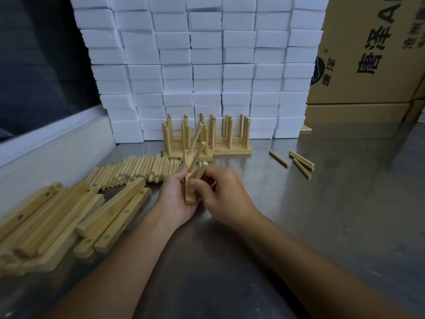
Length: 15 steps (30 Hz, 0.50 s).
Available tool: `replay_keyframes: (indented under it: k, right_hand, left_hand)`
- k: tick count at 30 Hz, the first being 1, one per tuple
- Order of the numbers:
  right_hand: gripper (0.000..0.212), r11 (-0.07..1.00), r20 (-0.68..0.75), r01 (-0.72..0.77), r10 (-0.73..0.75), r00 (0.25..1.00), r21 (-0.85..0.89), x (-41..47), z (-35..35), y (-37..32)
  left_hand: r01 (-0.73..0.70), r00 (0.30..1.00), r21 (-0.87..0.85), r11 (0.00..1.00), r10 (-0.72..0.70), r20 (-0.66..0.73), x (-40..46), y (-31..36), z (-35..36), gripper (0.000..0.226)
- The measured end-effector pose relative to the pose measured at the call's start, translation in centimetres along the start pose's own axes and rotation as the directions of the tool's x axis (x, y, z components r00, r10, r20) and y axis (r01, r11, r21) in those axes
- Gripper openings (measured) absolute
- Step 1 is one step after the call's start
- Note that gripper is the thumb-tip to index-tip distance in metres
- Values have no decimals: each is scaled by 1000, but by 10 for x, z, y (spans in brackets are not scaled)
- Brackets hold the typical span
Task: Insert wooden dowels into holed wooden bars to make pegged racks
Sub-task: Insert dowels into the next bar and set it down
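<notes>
While the left hand [178, 199] clasps the pale square holed wooden bar [189, 180] upright above the grey steel surface [322, 203], two dowels already seated, the right hand [224, 192] pinches a short round wooden dowel [200, 172] beside it; motion blur hides, I think, the hole; both pieces look light, stiff, dry; hold the dowel near its lower end.

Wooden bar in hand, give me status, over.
Left hand grips bar, two dowels seated. Right hand pinches third dowel at the bar. Nothing in the way.
</notes>
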State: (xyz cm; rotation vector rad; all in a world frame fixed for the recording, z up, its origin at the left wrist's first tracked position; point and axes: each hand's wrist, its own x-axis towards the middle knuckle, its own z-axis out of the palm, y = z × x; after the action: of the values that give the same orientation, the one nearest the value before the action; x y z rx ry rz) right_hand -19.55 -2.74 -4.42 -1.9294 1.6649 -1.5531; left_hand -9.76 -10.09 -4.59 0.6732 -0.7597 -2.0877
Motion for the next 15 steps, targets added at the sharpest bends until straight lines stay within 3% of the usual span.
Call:
replay_keyframes:
  k: [8, 15]
  right_hand:
    - [29, 999, -207, -32, 32, 978, 3, -2, 12, -1]
    - [25, 1000, -163, -22, 22, 986, -1, -6, 7, 1]
  left_hand:
    - [43, 998, 54, 998, -41, -41, -3, -1, 4, 38]
    - [15, 996, 10, 1000, -14, -92, -3, 0, 8, 37]
